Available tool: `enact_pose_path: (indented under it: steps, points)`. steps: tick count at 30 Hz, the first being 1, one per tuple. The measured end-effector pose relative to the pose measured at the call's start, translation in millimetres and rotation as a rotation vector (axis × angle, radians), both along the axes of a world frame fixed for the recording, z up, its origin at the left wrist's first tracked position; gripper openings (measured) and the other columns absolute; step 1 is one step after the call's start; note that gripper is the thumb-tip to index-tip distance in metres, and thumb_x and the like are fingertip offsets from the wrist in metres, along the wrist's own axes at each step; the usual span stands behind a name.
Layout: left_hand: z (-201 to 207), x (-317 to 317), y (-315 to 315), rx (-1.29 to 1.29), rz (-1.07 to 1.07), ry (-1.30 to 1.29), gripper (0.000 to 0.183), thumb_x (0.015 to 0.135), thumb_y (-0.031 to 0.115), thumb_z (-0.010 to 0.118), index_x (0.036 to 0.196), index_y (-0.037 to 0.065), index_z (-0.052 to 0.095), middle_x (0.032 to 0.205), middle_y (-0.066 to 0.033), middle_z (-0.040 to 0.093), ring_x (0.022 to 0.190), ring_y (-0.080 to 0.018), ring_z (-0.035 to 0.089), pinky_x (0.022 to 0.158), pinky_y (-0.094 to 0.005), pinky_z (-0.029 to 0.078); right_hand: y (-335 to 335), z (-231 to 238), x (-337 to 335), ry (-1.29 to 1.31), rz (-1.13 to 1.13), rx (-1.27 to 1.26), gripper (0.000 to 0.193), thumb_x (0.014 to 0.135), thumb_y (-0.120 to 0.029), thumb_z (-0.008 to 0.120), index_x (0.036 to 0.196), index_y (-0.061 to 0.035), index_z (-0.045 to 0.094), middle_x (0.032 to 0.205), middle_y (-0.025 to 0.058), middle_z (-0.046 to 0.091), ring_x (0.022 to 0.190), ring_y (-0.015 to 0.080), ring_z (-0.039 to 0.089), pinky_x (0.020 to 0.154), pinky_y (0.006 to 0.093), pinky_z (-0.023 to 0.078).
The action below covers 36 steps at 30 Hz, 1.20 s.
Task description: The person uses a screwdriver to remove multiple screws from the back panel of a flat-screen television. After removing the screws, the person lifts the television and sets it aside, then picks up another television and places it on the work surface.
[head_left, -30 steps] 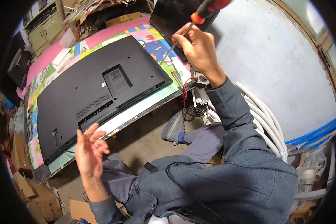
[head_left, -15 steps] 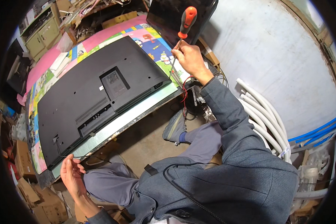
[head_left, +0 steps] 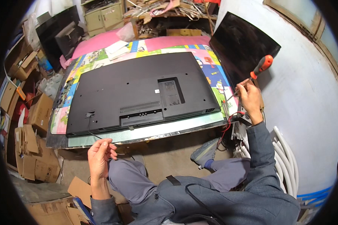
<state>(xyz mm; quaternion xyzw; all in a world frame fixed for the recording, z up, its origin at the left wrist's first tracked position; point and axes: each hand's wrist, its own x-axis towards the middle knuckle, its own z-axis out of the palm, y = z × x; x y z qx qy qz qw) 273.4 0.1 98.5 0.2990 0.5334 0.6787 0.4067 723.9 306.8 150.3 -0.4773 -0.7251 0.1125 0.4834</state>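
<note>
A black flat television (head_left: 135,90) lies face down, its rear cover with vents and a recessed port bay facing up. A thin black cable (head_left: 89,124) runs from its lower left corner to my left hand (head_left: 100,153), whose fingertips are pinched on it just off the table's near edge. In my right hand (head_left: 250,98), beyond the television's right end, is a screwdriver (head_left: 263,66) with a red and black handle. I grip it by the shaft, handle up and tilted right, with the tip pointing down-left near the thin test leads (head_left: 224,108).
A colourful cartoon mat (head_left: 95,59) and a glass sheet (head_left: 150,134) lie under the television. Another dark screen (head_left: 244,47) leans at the back right. White hoses (head_left: 287,161) stand right, cardboard boxes (head_left: 39,163) left. A red wire (head_left: 226,131) hangs by the table's right corner.
The view has swung, so the table appears further right and more level. The screwdriver leans further right and its tip is away from the television's corner. My left hand still pinches the cable.
</note>
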Motion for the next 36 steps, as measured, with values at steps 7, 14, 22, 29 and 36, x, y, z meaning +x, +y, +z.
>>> enact_pose_path:
  steps: [7, 14, 22, 29, 36]
  points:
    - [2.0, 0.6, 4.7, -0.015, 0.003, -0.022, 0.023, 0.099, 0.018, 0.059, 0.107, -0.003, 0.065, 0.082, -0.0112, 0.068, 0.062, -0.0136, 0.062, 0.056, -0.0256, 0.053, 2.6, -11.7, 20.1, 0.032, -0.012, -0.042, 0.011, 0.091, -0.007, 0.063, 0.085, 0.0008, 0.065, 0.074, 0.0093, 0.069, 0.063, 0.0158, 0.067, 0.061, 0.0304, 0.053]
    - [-10.4, -10.0, -4.4, -0.011, 0.064, 0.018, 0.025, 0.100, 0.021, 0.060, 0.111, -0.001, 0.064, 0.083, -0.0072, 0.066, 0.062, -0.0108, 0.059, 0.053, -0.0239, 0.049, 18.1, -8.7, 8.7, -0.142, -0.031, 0.052, 0.017, 0.089, -0.019, 0.066, 0.089, -0.0021, 0.068, 0.076, 0.0156, 0.069, 0.071, 0.0294, 0.070, 0.065, 0.0383, 0.053]
    - [-14.5, -10.2, 6.7, 0.005, -0.001, 0.027, 0.023, 0.101, 0.020, 0.058, 0.112, 0.000, 0.063, 0.084, -0.0056, 0.065, 0.063, -0.0104, 0.059, 0.054, -0.0234, 0.047, 5.1, 3.4, 13.7, -0.057, -0.024, 0.017, 0.014, 0.089, -0.013, 0.067, 0.088, 0.0012, 0.065, 0.075, 0.0158, 0.069, 0.070, 0.0278, 0.071, 0.066, 0.0349, 0.054]
    - [-10.3, -8.7, -1.4, -0.045, 0.040, 0.038, 0.024, 0.100, 0.021, 0.060, 0.111, 0.000, 0.063, 0.082, -0.0061, 0.065, 0.061, -0.0108, 0.058, 0.052, -0.0240, 0.048, 8.8, -1.8, 3.3, -0.201, -0.062, 0.062, 0.017, 0.089, -0.018, 0.066, 0.090, -0.0016, 0.065, 0.078, 0.0191, 0.068, 0.073, 0.0346, 0.069, 0.066, 0.0409, 0.052]
    - [-0.5, -2.9, 4.0, -0.031, 0.005, -0.062, 0.024, 0.098, 0.017, 0.060, 0.108, -0.004, 0.064, 0.083, -0.0121, 0.067, 0.063, -0.0153, 0.064, 0.056, -0.0263, 0.054, 5.7, -0.4, 8.6, -0.102, 0.000, -0.052, 0.011, 0.092, -0.008, 0.061, 0.086, 0.0008, 0.065, 0.073, 0.0085, 0.066, 0.065, 0.0154, 0.066, 0.062, 0.0304, 0.052]
